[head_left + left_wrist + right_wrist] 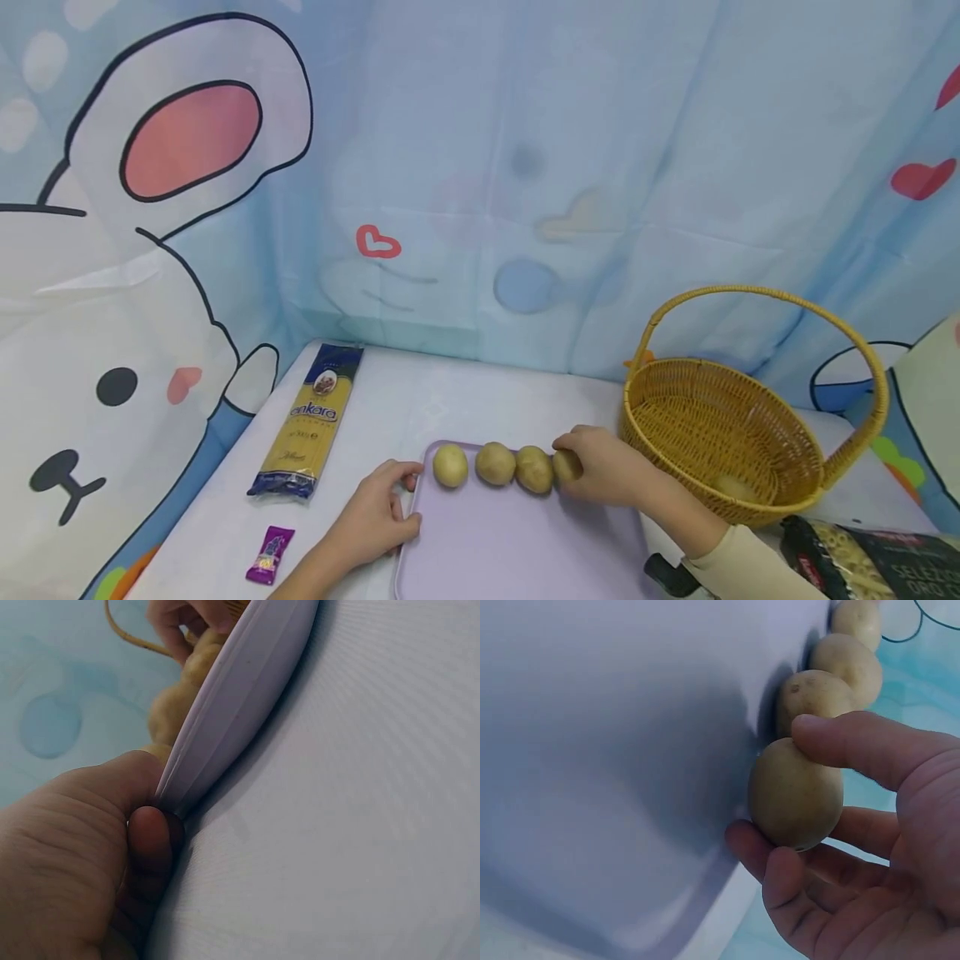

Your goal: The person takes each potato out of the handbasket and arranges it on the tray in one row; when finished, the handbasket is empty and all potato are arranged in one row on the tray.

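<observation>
A lilac tray (517,542) lies on the table with a row of potatoes along its far edge. My right hand (607,467) grips the rightmost potato (795,796) between thumb and fingers, at the tray's far right corner. Beside it sit two more potatoes (534,469), side by side, and a paler potato (450,465) stands a little apart near the far left corner. At the tray's left edge, my left hand (375,517) pinches the rim, its thumb and curled fingers showing close up in the left wrist view.
A wicker basket (637,417) with a tall handle stands at the right, a potato (733,487) inside. Below it are a black pasta bag (862,558) and a black handle (670,575). On the left lie a spaghetti pack (307,425) and a small purple packet (270,555).
</observation>
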`<action>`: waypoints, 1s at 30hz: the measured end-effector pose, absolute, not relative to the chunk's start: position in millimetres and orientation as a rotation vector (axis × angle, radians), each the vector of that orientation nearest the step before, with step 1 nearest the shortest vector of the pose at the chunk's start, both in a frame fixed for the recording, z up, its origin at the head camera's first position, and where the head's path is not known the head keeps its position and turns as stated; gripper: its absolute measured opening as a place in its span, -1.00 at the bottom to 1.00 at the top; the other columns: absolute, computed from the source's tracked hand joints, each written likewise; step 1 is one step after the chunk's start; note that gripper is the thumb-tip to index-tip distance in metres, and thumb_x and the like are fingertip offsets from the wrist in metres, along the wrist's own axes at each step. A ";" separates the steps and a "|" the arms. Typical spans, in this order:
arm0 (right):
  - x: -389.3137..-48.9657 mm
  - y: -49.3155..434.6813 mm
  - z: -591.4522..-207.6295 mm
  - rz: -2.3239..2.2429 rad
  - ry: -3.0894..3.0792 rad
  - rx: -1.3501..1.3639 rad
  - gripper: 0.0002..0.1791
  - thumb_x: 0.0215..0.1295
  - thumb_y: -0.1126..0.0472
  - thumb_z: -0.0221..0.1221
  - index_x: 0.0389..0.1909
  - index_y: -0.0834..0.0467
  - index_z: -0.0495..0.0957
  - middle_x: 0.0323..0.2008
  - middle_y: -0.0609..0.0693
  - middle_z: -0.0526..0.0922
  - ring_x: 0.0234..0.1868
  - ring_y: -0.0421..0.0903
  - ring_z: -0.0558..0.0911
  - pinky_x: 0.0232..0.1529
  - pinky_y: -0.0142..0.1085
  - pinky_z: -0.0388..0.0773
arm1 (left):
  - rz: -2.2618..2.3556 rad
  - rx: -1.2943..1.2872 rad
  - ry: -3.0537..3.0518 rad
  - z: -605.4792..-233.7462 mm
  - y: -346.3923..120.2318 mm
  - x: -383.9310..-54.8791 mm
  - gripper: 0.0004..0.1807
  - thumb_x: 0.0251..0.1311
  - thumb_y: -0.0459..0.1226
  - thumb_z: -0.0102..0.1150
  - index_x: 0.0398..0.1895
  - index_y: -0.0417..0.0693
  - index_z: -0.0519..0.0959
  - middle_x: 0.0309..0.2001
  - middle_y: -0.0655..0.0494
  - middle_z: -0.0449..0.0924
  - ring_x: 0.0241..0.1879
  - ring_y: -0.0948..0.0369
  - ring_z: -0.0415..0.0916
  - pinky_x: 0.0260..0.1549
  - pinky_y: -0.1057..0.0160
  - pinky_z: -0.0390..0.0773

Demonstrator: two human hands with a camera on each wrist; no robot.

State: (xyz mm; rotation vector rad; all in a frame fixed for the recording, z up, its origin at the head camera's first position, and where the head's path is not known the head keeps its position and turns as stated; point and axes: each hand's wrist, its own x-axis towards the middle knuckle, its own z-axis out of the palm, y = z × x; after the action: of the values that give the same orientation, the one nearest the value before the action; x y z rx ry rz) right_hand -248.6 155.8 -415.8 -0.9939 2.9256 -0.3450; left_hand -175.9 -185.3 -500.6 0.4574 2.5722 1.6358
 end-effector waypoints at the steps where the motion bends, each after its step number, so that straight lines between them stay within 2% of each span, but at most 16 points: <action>1: -248.9 154.5 -417.0 -0.343 2.920 -0.985 -0.45 -0.14 0.17 0.42 -0.05 0.31 0.61 -0.25 -0.02 0.61 -0.26 -0.15 0.53 -0.28 -0.26 0.53 | 1.633 0.453 2.572 -500.5 -185.4 -175.8 -0.31 -0.05 -0.42 0.33 0.26 -0.16 0.38 -0.06 0.04 0.39 -0.67 0.27 0.46 -0.80 0.21 0.57; 7: -249.7 145.5 -424.7 -0.347 2.910 -0.948 -0.41 -0.17 0.15 0.44 -0.03 0.29 0.61 -0.27 -0.06 0.58 -0.34 -0.20 0.47 -0.39 -0.33 0.47 | 1.632 0.444 2.557 -501.4 -184.9 -175.5 -0.31 -0.03 -0.41 0.34 0.27 -0.15 0.38 -0.07 0.04 0.39 -0.67 0.26 0.46 -0.79 0.22 0.57; 12: -249.8 138.5 -426.1 -0.370 2.924 -0.969 -0.41 -0.17 0.14 0.45 -0.04 0.28 0.61 -0.25 -0.04 0.60 -0.33 -0.20 0.49 -0.38 -0.33 0.49 | 1.629 0.453 2.571 -500.9 -184.6 -175.9 -0.31 -0.04 -0.42 0.33 0.26 -0.14 0.38 -0.07 0.04 0.39 -0.67 0.26 0.46 -0.80 0.22 0.56; 23: -246.1 146.8 -417.0 -0.344 2.893 -0.962 -0.33 -0.07 0.06 0.45 0.11 0.25 0.55 -0.08 0.04 0.63 -0.07 -0.02 0.60 -0.09 -0.13 0.59 | 1.619 0.449 2.580 -500.0 -184.0 -174.7 -0.32 -0.03 -0.42 0.32 0.26 -0.15 0.39 -0.07 0.05 0.39 -0.67 0.25 0.46 -0.80 0.22 0.56; 30: -247.4 165.9 -388.6 -0.441 2.874 -0.958 -0.44 0.01 0.21 0.34 0.11 0.20 0.52 -0.11 0.05 0.63 -0.35 -0.16 0.59 -0.38 -0.33 0.55 | 1.623 0.447 2.583 -500.8 -184.5 -174.9 -0.31 -0.04 -0.42 0.33 0.27 -0.15 0.38 -0.06 0.04 0.39 -0.66 0.24 0.46 -0.79 0.22 0.57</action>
State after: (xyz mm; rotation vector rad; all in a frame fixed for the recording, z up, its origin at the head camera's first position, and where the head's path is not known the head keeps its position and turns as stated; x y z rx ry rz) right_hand -247.4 165.9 -388.6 -0.9583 2.8741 -0.4411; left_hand -174.9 -184.5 -500.8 0.4474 2.5828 1.6233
